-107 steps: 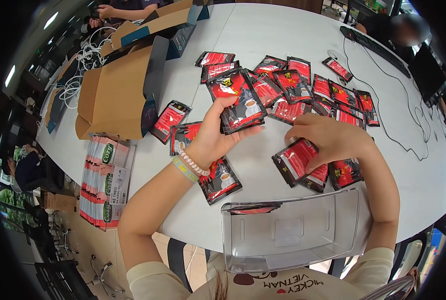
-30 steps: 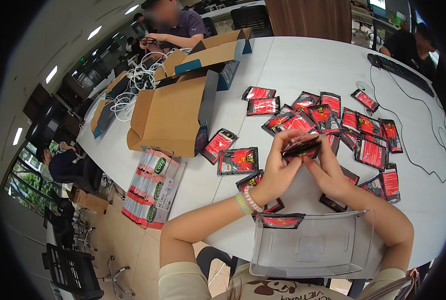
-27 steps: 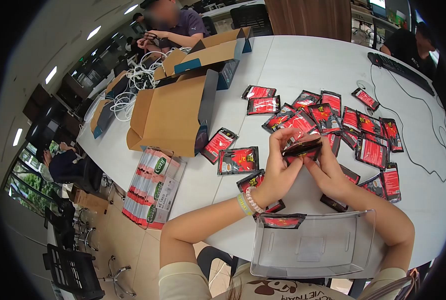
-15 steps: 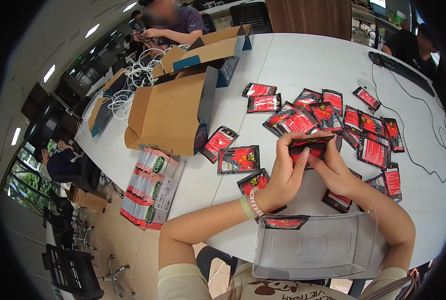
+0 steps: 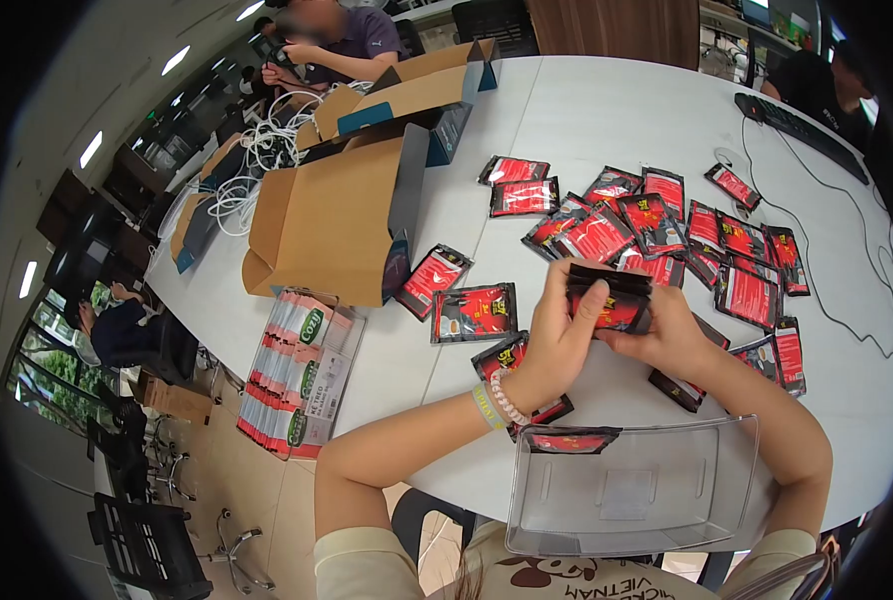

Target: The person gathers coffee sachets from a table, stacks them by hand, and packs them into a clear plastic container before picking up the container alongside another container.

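Between both hands, over the near part of the table, is a small stack of red-and-black coffee sachets [image 5: 615, 310]. My left hand [image 5: 564, 335] grips its left side with the thumb across the front. My right hand [image 5: 670, 335] closes on the right side, its thumb at the lower edge. Close to my body stands a clear plastic bin [image 5: 657, 490]. A sachet [image 5: 569, 440] shows at its back left; whether it lies inside or behind the wall I cannot tell. Many loose sachets [image 5: 595, 234] lie spread and overlapping beyond my hands.
On the left, a clear box of red-and-white packets [image 5: 279, 385] stands near the table edge. Behind it are open cardboard boxes [image 5: 317, 230] and white cables [image 5: 242, 200]. A keyboard [image 5: 805, 133] with its cord lies at the far right. Other people sit around the table.
The sachets in my hands have tipped so that their printed front and stacked top edges show. My right hand has shifted slightly lower along them. The view has moved a little.
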Demonstrator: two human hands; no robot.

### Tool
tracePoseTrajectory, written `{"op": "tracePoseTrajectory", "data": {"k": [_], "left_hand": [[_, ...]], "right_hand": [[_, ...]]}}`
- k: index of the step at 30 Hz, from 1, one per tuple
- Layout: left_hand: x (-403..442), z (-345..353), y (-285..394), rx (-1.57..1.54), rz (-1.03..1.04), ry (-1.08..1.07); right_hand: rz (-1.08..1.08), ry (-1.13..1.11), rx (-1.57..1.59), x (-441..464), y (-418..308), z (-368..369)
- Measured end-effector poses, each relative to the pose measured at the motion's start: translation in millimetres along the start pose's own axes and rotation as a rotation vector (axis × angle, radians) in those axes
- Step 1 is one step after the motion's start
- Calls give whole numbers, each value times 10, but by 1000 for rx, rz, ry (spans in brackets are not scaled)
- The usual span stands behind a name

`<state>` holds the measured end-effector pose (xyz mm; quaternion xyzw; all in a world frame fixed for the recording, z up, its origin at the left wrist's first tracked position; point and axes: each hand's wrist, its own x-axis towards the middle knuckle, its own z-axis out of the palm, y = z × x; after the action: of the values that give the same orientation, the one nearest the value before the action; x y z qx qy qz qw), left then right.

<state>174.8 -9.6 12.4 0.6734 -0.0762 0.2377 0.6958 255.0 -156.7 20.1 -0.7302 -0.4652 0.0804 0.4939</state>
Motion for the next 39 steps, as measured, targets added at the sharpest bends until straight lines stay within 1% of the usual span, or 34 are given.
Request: {"op": "tracePoseTrajectory", "data": {"k": [1, 2, 3, 5, 8, 9, 10, 14, 16, 17, 22, 25, 29, 31, 33, 35, 39], "left_hand": [[13, 5, -1, -9, -12, -3], [45, 4, -2, -74, -13, 5], [56, 4, -1, -141, -16, 13], [39, -45, -46, -80, -56, -15], [51, -40, -36, -114, -68, -38], [48, -40, -24, -77, -77, -42], [47, -40, -15, -39, -86, -43], [44, -36, -11, -53, -94, -51], [49, -24, 8, -90, -63, -32], [41, -23, 3, -92, -64, -31], [46, -28, -20, -11, -20, -3], [23, -57, -4, 30, -45, -25], [11, -72, 13, 61, -63, -30], [17, -70, 26, 45, -87, -50], [22, -63, 46, 48, -77, -42], [19, -66, 62, 45, -96, -63], [36, -78, -8, 4, -49, -72]], "right_hand": [[15, -19, -25, -1, -21, -10], [95, -23, 19, 9, -70, -22], [113, -19, 14, 12, -42, -6], [-114, 65, -171, 0, 59, 32], [-69, 67, -183, -18, 56, 25], [-63, 70, -182, -12, 55, 32], [-3, 41, -135, 7, 12, 10], [58, -13, -124, 3, 8, -10], [-23, 46, -164, -18, 33, 20], [-22, 44, -164, -29, 29, 28], [-128, 121, -208, -32, 26, 63], [-176, 87, -238, -27, 7, 29], [-232, 94, -218, -47, 30, 60], [-170, 93, -222, -63, 24, 70], [-187, 113, -216, -68, 24, 89], [-138, 118, -175, -70, 42, 100], [-171, 158, -53, -34, 49, 135]]}}
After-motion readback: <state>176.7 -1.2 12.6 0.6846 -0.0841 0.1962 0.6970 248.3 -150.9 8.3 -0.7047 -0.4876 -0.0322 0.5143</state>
